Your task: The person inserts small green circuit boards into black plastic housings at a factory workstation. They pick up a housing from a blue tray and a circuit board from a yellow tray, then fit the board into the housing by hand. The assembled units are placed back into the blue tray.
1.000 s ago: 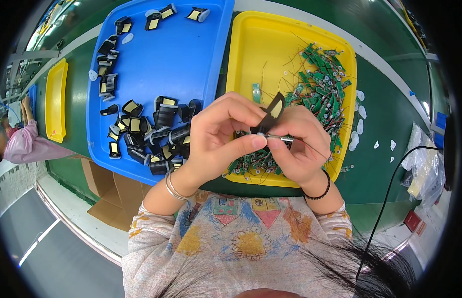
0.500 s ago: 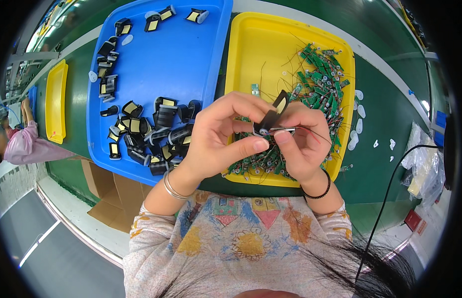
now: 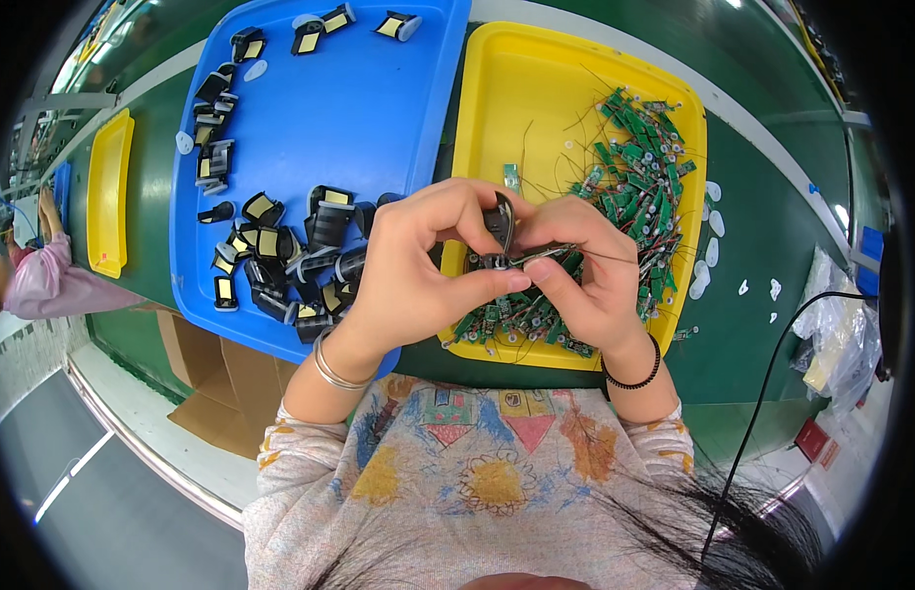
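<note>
Over the near-left part of the yellow tray [image 3: 474,118], both my hands meet at chest height. My left hand [image 3: 410,261] grips a small black plastic housing [image 3: 499,224] between thumb and fingers, its curved flap standing up. Closed in a pinch, my right hand [image 3: 597,270] holds a thin wired piece [image 3: 548,256] against the housing's near end; it looks like a circuit board seen edge-on, mostly hidden by my fingers. A dark wire trails from it to the right. Many green circuit boards [image 3: 639,147] with wires lie heaped in the yellow tray.
To the left, a blue tray [image 3: 310,118] holds several black housings [image 3: 270,241] with pale yellow patches. White oval pieces [image 3: 714,224] lie right of the yellow tray. A black cable [image 3: 762,393] and plastic bags [image 3: 831,320] are farther right. Another person's pink sleeve [image 3: 69,285] shows far left.
The black housing has turned in my left hand, so its yellow patch no longer shows. My right fingertips have moved slightly left, bringing the wired piece closer into the housing.
</note>
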{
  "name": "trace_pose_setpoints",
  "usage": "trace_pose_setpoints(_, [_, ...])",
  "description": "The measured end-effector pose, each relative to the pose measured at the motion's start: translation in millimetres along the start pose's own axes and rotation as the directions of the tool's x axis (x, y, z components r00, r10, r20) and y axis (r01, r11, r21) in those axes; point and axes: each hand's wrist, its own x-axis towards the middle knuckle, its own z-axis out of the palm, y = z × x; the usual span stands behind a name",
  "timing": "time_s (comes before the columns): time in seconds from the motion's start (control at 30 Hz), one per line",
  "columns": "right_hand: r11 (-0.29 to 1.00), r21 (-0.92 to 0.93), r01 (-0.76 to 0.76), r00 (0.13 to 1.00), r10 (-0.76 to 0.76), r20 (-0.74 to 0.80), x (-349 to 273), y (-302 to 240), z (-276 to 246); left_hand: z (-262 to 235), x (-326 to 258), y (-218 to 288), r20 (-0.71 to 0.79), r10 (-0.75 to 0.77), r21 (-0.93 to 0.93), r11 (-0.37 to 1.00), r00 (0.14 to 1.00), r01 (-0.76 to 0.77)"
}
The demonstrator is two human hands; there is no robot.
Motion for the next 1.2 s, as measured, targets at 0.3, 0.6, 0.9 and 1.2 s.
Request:
trace_pose_setpoints(0.3, [0.984,0.066,0.164,0.803,-0.094,-0.588,-2.1,8.9,-13.2,-3.7,-0.5,2.9,-0.082,0.207,0.243,0.953,0.975,-0.181])
trace_pose_setpoints(0.6, [0.670,-0.682,0.294,0.917,-0.398,0.004,4.8,-9.6,-3.0,-4.7,1.2,-3.7,-0.048,0.281,0.298,0.920,0.959,-0.255])
trace_pose_setpoints(0.9, [0.942,-0.332,0.038,0.987,-0.087,-0.134,2.8,-2.5,-6.8,6.1,5.1,6.1,-0.081,0.145,0.254,0.960,0.986,-0.120])
trace_pose_setpoints(1.2, [0.929,0.288,-0.232,0.954,0.275,-0.117,-4.4,-9.2,-1.7,3.1,5.6,-10.0,-0.051,0.315,0.205,0.932,0.948,-0.299])
